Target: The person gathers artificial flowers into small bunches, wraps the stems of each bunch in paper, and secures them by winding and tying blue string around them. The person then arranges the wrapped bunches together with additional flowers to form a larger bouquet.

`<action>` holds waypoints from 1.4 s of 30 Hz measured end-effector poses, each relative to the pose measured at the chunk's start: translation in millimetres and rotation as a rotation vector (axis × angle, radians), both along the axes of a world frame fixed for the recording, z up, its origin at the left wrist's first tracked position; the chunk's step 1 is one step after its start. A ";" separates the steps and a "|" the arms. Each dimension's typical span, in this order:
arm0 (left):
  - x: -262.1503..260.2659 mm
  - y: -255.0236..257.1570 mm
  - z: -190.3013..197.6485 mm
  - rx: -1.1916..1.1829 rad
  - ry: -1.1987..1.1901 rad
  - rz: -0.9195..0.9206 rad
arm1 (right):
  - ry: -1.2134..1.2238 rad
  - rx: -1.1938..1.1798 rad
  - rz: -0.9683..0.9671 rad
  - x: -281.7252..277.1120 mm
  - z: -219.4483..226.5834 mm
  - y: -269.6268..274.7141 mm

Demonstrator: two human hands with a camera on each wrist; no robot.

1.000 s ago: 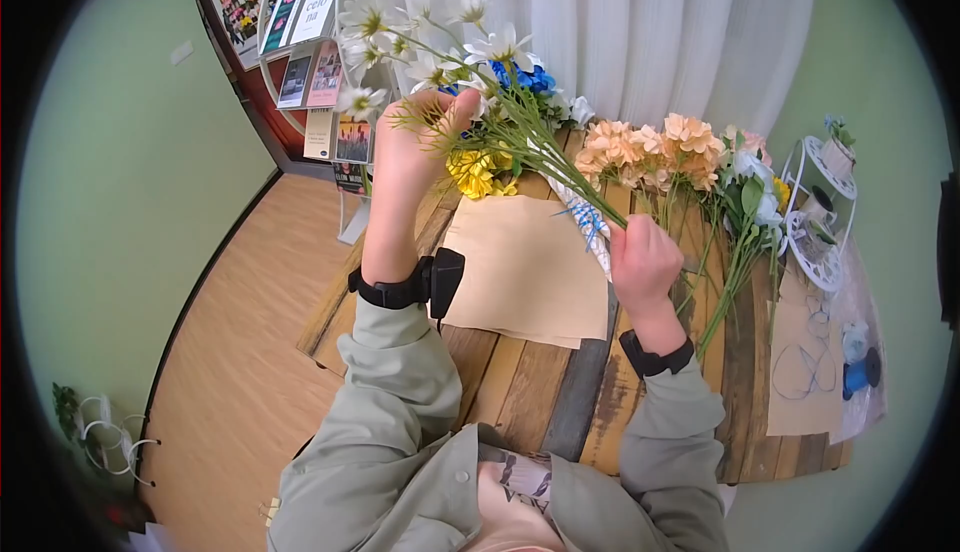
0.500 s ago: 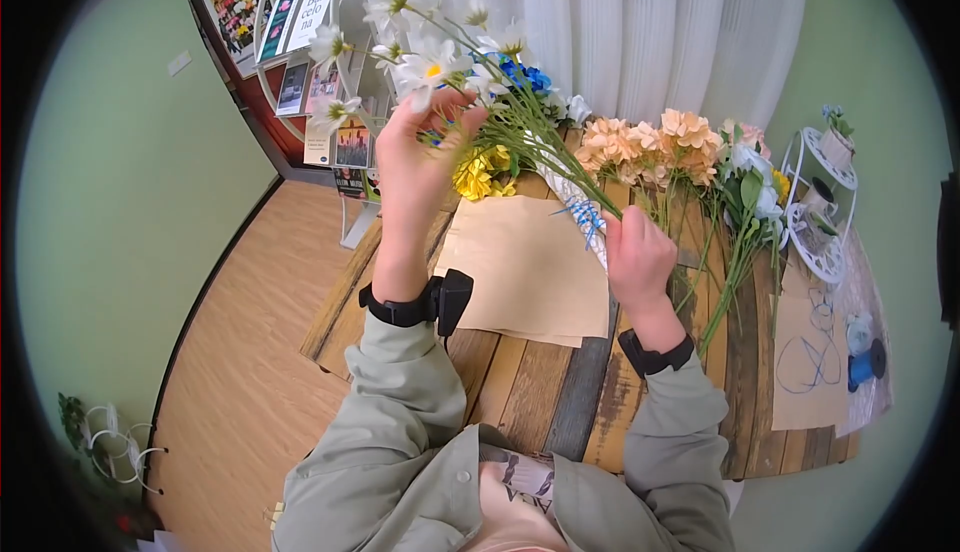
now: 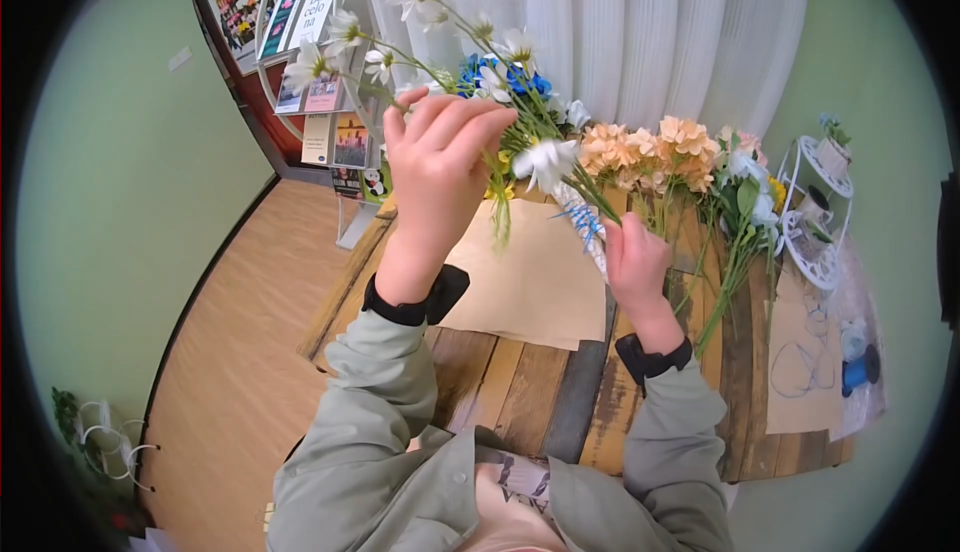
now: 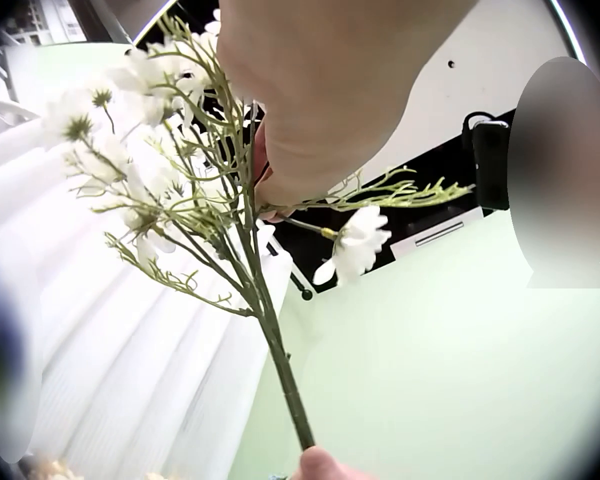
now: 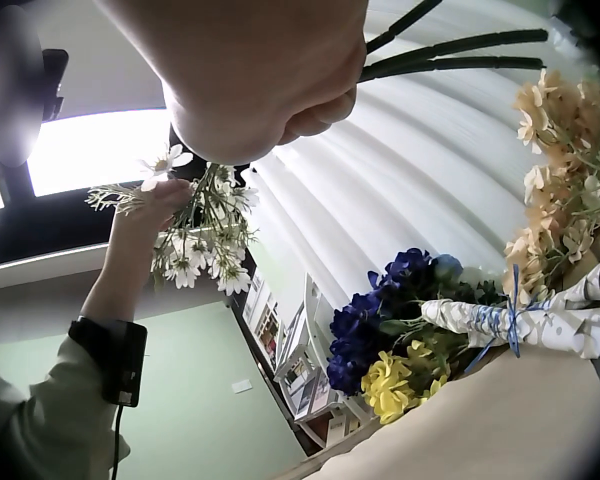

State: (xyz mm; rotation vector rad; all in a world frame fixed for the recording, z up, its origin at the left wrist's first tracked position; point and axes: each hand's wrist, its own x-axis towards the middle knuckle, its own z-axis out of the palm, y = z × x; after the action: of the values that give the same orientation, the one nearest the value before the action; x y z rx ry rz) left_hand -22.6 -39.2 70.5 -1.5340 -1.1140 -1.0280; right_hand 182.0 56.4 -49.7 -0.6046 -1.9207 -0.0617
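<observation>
Several white daisies point(image 3: 410, 57) on long green stems point(image 3: 597, 197) rise above the table. The right hand point(image 3: 640, 260) grips the stems low down; in the right wrist view, cut stem ends point(image 5: 455, 57) stick out past that hand point(image 5: 260, 80). Up among the blossoms, the left hand point(image 3: 440, 157) has its fingers curled round a side sprig. A daisy point(image 4: 358, 245) and thin green leaves point(image 4: 410, 192) of that sprig point away from the rest in the left wrist view. The fingertips are partly hidden.
Brown paper point(image 3: 530, 282) lies on the wooden table point(image 3: 520, 392). Behind it is a wrapped bouquet point(image 5: 480, 322) with blue and yellow flowers. Peach flowers point(image 3: 650, 152), a white stand point(image 3: 815, 252) and a blue ribbon spool point(image 3: 860, 372) are at the right.
The left hand has turned and moved slightly right, with its fingers now bent over the stems. One daisy now hangs lower, beside the stems. The right hand stays nearly in place.
</observation>
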 end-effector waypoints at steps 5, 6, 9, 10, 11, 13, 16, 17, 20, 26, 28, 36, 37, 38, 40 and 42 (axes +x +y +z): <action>18.7 -33.0 1.2 0.219 -0.299 -0.316 | 0.181 -0.314 0.202 12.0 7.0 19.2; 14.6 -37.0 -3.3 0.309 -0.253 -0.358 | 0.172 -0.280 0.177 15.6 3.8 27.4; 15.7 -43.0 -6.5 0.419 -0.323 -0.461 | 0.276 -0.317 0.255 25.0 -14.6 49.1; 16.5 -44.1 -4.6 0.414 -0.350 -0.510 | 0.322 -0.442 0.372 27.4 -16.3 49.8; 17.5 -47.4 -2.7 0.421 -0.359 -0.524 | 0.367 -0.572 0.491 29.0 -18.4 50.9; 19.9 -54.5 0.6 0.161 -0.386 -0.487 | 0.368 -0.579 0.516 29.8 -22.6 51.3; 31.7 -50.0 5.7 0.009 -0.368 -0.644 | 0.370 -0.659 0.586 30.9 -31.7 53.6; 37.3 -45.7 8.0 0.033 -0.337 -0.687 | 0.387 -0.729 0.661 29.4 -34.8 55.1; 73.5 -43.2 21.3 0.014 -0.461 -0.782 | 0.365 -0.717 0.721 24.1 -35.3 52.4; 80.0 -7.5 2.6 -0.086 -0.065 -0.652 | 0.424 -0.909 0.670 14.9 -40.7 52.9; 85.7 -0.4 -10.6 -0.036 0.093 -0.634 | 0.435 -0.962 0.706 11.9 -55.5 62.7; 86.3 34.2 -61.1 -0.146 0.239 -0.598 | 0.121 -0.503 0.518 5.1 -66.4 45.0; 85.7 32.5 -57.9 -0.152 0.232 -0.608 | 0.188 -0.547 0.564 4.1 -61.8 43.5; 81.2 28.9 -53.4 -0.154 0.232 -0.613 | 0.190 -0.549 0.559 4.9 -61.4 46.6; 71.2 18.0 -40.4 -0.207 0.083 -0.780 | 0.437 -1.041 0.886 8.3 -58.3 56.3; 68.9 3.8 -35.2 0.067 -0.166 -0.747 | 0.605 -1.296 1.024 14.7 -20.6 38.3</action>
State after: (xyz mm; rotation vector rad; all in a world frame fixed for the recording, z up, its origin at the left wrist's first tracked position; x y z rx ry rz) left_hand 46.3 -35.4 35.2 -1.8809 -0.5877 -1.6913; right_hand 196.7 94.7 -70.3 -0.2758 -1.2538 1.8729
